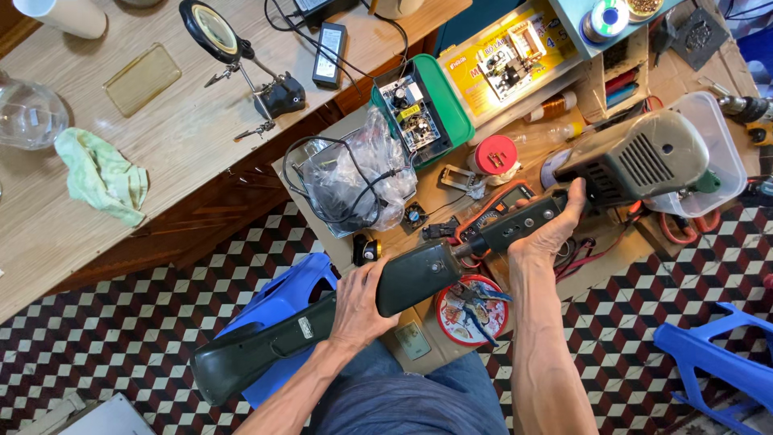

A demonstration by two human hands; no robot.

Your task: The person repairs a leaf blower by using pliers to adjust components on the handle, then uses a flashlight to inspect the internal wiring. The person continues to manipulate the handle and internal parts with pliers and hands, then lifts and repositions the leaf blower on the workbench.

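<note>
Both hands grip a long dark power tool [451, 258].
We note left hand [358, 302] and right hand [555, 229] closed around it; yellow rectangular package [483, 76] lies beyond.

Up near the top you've got a flat yellow box [510, 53] with a red-and-white printed front, lying tilted just right of the green tray [448, 98]. Below that on the counter [427, 197] there's a clear plastic bag [360, 173], crumpled, with black cable looped around it. Down by your left wrist, a small white label [306, 327] sits on the dark tool's housing [266, 342]. And there's a round red tin [471, 309] with a printed picture lid under the tool.
</note>
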